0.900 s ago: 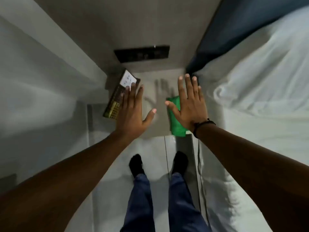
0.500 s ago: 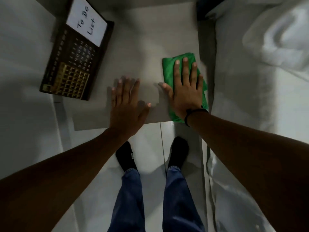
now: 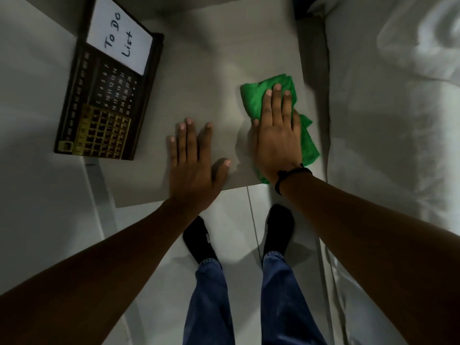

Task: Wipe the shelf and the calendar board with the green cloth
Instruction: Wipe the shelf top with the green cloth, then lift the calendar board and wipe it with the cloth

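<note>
**Flat palm on the cloth, free hand bracing on the shelf**

The right hand [image 3: 275,135] lies spread flat on top of the green cloth [image 3: 256,95], fingers extended and close together, palm pressing down instead of gripping. That suits wiping: a flat hand spreads pressure over the fabric and lets it slide across the surface. The cloth is bunched, not folded neatly. It shows beyond the fingertips at the far end, along the hand's right side, and again at the wrist, where a corner hangs just over the near edge of the shelf [image 3: 211,70].

The left hand [image 3: 193,160] is open wide and holds nothing. Its palm rests on the shelf close to the near edge, thumb angled toward the right hand, with a narrow strip of bare surface between the two. It looks like a brace, steadying the body as the person leans over.

The cloth sits on the right part of the shelf, near the bed [image 3: 398,120] alongside. The calendar board [image 3: 99,108], dark with number rows and a white "To Do List" panel, lies at the left rear corner, well apart from the cloth and beyond the left hand. By its position, the shelf is the surface being worked now, and the board seems not yet reached.
</note>
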